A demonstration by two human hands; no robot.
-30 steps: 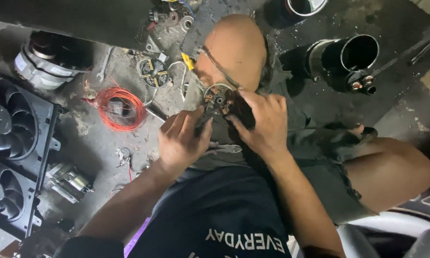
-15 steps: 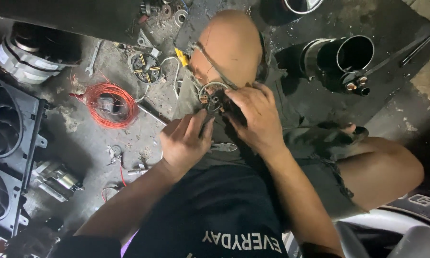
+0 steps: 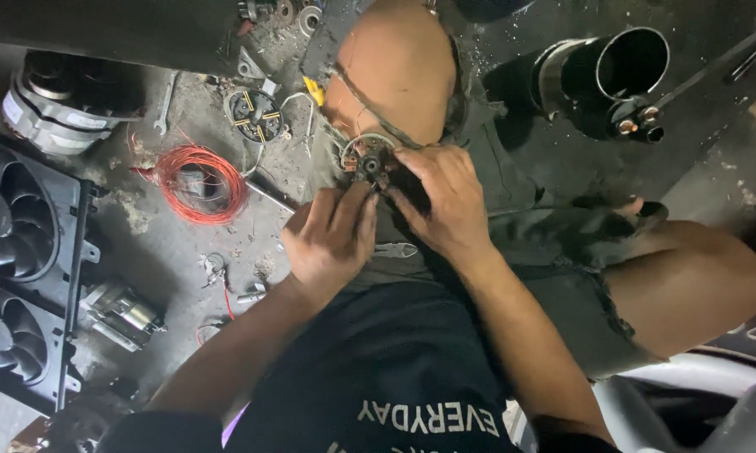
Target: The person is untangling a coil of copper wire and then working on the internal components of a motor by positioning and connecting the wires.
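Brush plate (image 3: 368, 161) in both hands, over the lap by the left knee (image 3: 399, 71).
Right hand (image 3: 445, 201) grips its side and back; left hand (image 3: 332, 235) pinches at its lower edge, fingertips on the brush area. Plate is out of any housing, wires exposed, so I'd judge the job mid-way: strip-down done, refit not begun. Second plate (image 3: 255, 116), red wire coil (image 3: 200, 183), pliers (image 3: 395, 249), alternator (image 3: 55, 105), fan shroud (image 3: 26, 268) lie on the floor.

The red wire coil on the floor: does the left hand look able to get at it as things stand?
Probably yes. The red wire coil lies uncovered on the floor, on the left hand's side, with nothing standing between them. However, that hand is now busy on the small round part at the knee.
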